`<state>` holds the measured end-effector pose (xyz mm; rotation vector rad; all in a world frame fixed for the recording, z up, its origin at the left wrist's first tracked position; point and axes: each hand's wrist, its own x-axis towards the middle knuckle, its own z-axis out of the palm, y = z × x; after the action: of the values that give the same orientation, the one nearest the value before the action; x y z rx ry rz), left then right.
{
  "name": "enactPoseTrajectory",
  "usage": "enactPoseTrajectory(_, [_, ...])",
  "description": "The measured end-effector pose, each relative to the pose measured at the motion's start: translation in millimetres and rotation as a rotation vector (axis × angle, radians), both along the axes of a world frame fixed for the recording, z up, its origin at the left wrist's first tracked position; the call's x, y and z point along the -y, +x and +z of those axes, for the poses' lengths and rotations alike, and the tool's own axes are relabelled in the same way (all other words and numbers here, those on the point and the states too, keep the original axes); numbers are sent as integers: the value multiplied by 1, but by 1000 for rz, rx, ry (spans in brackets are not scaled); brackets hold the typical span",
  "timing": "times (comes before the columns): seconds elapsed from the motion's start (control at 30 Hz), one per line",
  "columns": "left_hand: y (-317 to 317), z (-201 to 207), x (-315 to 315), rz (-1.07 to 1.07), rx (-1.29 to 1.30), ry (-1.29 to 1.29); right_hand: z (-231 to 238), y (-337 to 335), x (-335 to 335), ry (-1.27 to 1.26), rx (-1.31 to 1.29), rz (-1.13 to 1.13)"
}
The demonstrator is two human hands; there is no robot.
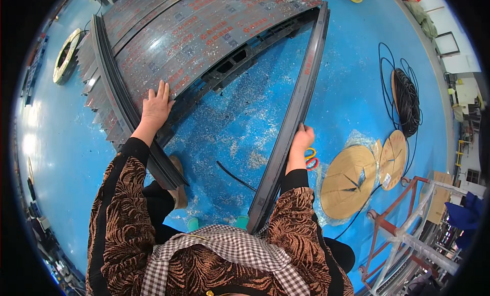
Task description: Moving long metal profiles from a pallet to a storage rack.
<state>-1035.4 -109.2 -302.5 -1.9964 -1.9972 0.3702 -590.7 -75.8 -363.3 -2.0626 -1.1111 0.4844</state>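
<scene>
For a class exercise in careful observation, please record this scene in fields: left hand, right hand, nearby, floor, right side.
Left hand: laid open on grey panels, near their edge
Right hand: holds the right edge of a long dark strip, fingers partly hidden
Nearby: ribbed black strip under the left forearm
Floor: blue, strewn with pale bits
Right side: cardboard disc, coiled black cable

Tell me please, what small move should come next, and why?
Probably the right hand should lift the long bar slightly toward the stack: it holds that bar's side, while the left hand lies at the stack's edge, fingers stretched out.
</scene>
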Motion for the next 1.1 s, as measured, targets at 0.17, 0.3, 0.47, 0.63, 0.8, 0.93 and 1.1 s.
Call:
enactPoseTrajectory(0.17, [-1,-6,-2,-2,-20,-22,-5,5,5,-31,18,-35])
enactPoseTrajectory(0.3, [1,-2,-3,34,-5,-59,-27,12,1,-39,-4,-55])
enactPoseTrajectory(0.47, [18,8,-1,38,22,68,-45,11,-12,-35,-54,-129])
enactPoseTrajectory(0.63, [190,30,27,-248,1022,-380,-42,30,-31,32,-71,-202])
enactPoseTrajectory(0.8, [263,12,62,-22,1292,-836,-10,26,-31,173,-143,-194])
enactPoseTrajectory(0.93, [272,10,66,75,1554,-850,68,-5,-44,275,-306,-33])
enactPoseTrajectory(1.1, [278,42,57,132,1693,-494,131,-51,-55,396,-475,160])
